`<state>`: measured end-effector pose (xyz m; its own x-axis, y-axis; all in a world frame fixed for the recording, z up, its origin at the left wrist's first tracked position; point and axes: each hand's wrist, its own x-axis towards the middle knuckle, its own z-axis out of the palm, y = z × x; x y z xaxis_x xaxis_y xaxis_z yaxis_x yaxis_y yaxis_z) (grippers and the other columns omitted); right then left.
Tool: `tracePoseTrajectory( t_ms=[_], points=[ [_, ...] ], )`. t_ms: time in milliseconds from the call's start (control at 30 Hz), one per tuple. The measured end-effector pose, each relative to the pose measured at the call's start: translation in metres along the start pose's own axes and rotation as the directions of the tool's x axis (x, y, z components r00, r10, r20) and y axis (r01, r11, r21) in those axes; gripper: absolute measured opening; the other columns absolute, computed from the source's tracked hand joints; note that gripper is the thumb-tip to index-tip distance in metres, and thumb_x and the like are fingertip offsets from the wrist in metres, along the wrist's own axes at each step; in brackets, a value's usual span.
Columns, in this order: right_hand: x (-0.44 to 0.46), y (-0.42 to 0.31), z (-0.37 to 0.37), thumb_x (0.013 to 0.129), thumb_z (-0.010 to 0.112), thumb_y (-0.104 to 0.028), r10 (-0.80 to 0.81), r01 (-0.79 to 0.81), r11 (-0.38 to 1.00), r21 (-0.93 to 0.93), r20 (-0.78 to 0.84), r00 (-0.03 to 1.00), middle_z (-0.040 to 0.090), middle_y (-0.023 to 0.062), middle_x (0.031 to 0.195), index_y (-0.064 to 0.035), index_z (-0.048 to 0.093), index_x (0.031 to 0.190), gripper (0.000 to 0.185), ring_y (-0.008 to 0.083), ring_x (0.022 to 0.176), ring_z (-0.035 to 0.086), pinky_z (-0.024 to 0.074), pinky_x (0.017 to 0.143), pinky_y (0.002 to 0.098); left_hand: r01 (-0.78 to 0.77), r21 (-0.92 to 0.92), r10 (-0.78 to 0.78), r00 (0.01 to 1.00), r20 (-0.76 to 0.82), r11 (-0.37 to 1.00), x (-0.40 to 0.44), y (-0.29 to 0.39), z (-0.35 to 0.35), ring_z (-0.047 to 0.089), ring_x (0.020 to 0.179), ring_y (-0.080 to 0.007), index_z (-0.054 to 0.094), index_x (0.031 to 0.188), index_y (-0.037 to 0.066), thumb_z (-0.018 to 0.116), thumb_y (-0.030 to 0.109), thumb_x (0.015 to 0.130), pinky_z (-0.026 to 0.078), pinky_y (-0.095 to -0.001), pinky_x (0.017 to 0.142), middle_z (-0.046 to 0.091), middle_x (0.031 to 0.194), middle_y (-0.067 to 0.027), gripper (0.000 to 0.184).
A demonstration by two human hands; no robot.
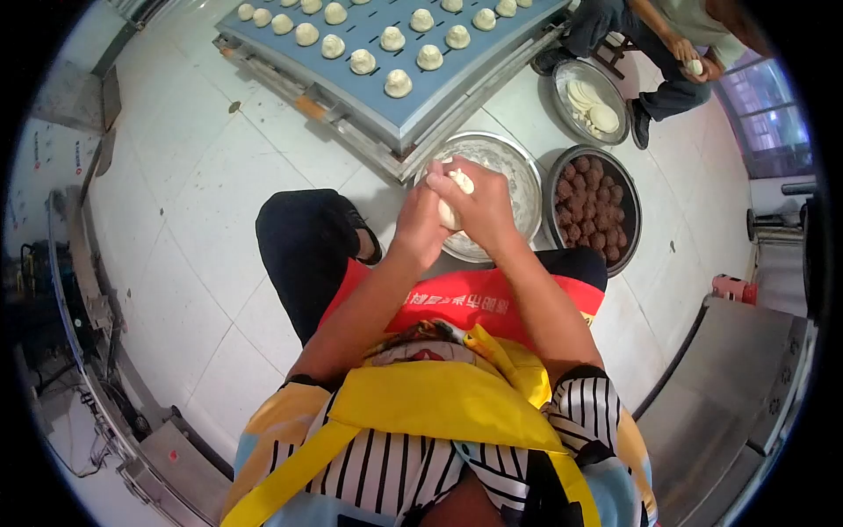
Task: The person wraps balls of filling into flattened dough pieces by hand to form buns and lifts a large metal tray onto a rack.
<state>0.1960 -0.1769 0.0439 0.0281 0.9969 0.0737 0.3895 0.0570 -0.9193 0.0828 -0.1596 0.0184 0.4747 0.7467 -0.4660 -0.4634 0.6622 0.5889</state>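
"What's in the containers?"

"Three round ones sit on the white tiled floor. The wide metal basin, partly behind the hands, is smeared pale inside. The dark-rimmed bowl just beside it is heaped with brown balls, and the grey metal bowl holds flat, pale dough rounds."

"And the hands?"

"The left hand and right hand are closed together around a pale, soft lump of dough, over the basin's near-left side."

"How many of each?"

"One lump there. On the blue-grey slotted board I count at least seventeen pale, peaked dough mounds, the top ones cut off by the edge of view. The brown balls are piled, well over twenty; the rounds overlap, so I can't number them."

"What's hard to make out?"

"Most of the lump is hidden by fingers. Another person, partly out of view, holds a small pale piece, its shape unclear."
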Motion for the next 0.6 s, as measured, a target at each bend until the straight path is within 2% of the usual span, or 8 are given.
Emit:
tracePoseTrajectory(
  t_ms=[33,100,200,300,333,467,567,600],
  points=[
    [0.0,-0.001,0.001,0.082,0.067,-0.023,-0.027,0.024,0.996,-0.084,-0.038,0.999,0.066,0.0047,0.083,-0.0036,0.067,0.104,0.03,0.0118,0.075,0.059,0.0492,0.071,0.0273,-0.03,-0.01,0.03,1.0,-0.005,1.0,0.0,-0.002,0.0,0.061,0.098,-0.0231,0.046,0.121,0.004,0.049,0.051,0.092,0.056,-0.0407,0.073,0.056,0.112,-0.0111,0.055],
    [-0.003,-0.011,-0.01,0.082,0.067,-0.023,0.107,-0.146,0.97,0.193,0.201,0.974,0.065,0.0046,0.083,-0.0034,0.068,0.103,0.028,0.0118,0.073,0.059,0.0488,0.07,0.0275,0.027,0.04,-0.03,0.998,0.059,0.999,-0.003,0.001,-0.007,0.06,0.101,-0.0228,0.045,0.122,0.005,0.049,0.052,0.091,0.055,-0.0409,0.074,0.056,0.114,-0.0106,0.057],
    [0.0,0.001,-0.007,0.081,0.067,-0.022,0.098,-0.144,0.962,0.23,0.198,0.975,0.064,0.0047,0.085,-0.0035,0.067,0.105,0.03,0.0118,0.075,0.058,0.0486,0.07,0.0272,0.086,0.204,-0.126,0.973,0.195,0.975,-0.005,0.017,-0.012,0.058,0.105,-0.0211,0.046,0.122,0.007,0.046,0.054,0.092,0.054,-0.0391,0.079,0.055,0.116,-0.0086,0.055],
    [0.002,0.005,-0.002,0.08,0.066,-0.02,0.014,-0.016,1.0,0.02,0.066,0.998,0.064,0.0049,0.09,-0.0035,0.066,0.108,0.033,0.0117,0.079,0.059,0.0483,0.074,0.0261,-0.037,-0.114,0.043,0.998,0.047,0.993,0.005,-0.004,-0.002,0.062,0.097,-0.0228,0.047,0.119,0.003,0.041,0.05,0.095,0.058,-0.0386,0.069,0.055,0.114,-0.0112,0.053],
    [0.002,0.004,-0.001,0.08,0.066,-0.02,-0.016,0.018,0.998,-0.065,0.03,0.999,0.064,0.0049,0.092,-0.0034,0.065,0.109,0.033,0.0116,0.08,0.059,0.0481,0.076,0.0257,-0.061,-0.062,0.062,0.998,0.013,0.996,0.002,-0.003,0.0,0.061,0.098,-0.0227,0.048,0.118,0.003,0.037,0.049,0.097,0.058,-0.0397,0.07,0.055,0.115,-0.0112,0.052],
    [-0.001,0.0,-0.013,0.083,0.066,-0.023,0.036,-0.129,0.955,0.267,0.327,0.944,0.065,0.0056,0.097,-0.0019,0.063,0.112,0.037,0.0126,0.085,0.059,0.0469,0.08,0.0268,0.111,0.317,-0.183,0.96,0.21,0.942,-0.003,0.021,-0.02,0.058,0.103,-0.0216,0.044,0.124,0.006,0.039,0.056,0.094,0.055,-0.0407,0.074,0.053,0.117,-0.0091,0.058],
    [0.002,-0.001,-0.008,0.083,0.066,-0.023,0.128,-0.119,0.99,-0.073,0.138,0.982,0.066,0.0066,0.1,-0.0007,0.062,0.113,0.037,0.0128,0.089,0.06,0.0464,0.083,0.0269,0.032,-0.021,-0.03,0.997,0.075,0.999,0.006,-0.005,-0.011,0.062,0.095,-0.0239,0.043,0.122,0.006,0.042,0.058,0.092,0.057,-0.0407,0.062,0.054,0.114,-0.0097,0.061],
    [0.003,0.002,-0.004,0.083,0.066,-0.023,0.054,-0.058,0.998,0.031,0.115,0.992,0.066,0.007,0.099,-0.0006,0.063,0.109,0.035,0.0128,0.088,0.06,0.0466,0.083,0.0271,0.013,0.02,-0.014,0.997,0.076,1.0,0.006,-0.002,-0.01,0.062,0.095,-0.0239,0.043,0.123,0.006,0.042,0.059,0.091,0.057,-0.0409,0.062,0.054,0.113,-0.0093,0.062]
  ],
)
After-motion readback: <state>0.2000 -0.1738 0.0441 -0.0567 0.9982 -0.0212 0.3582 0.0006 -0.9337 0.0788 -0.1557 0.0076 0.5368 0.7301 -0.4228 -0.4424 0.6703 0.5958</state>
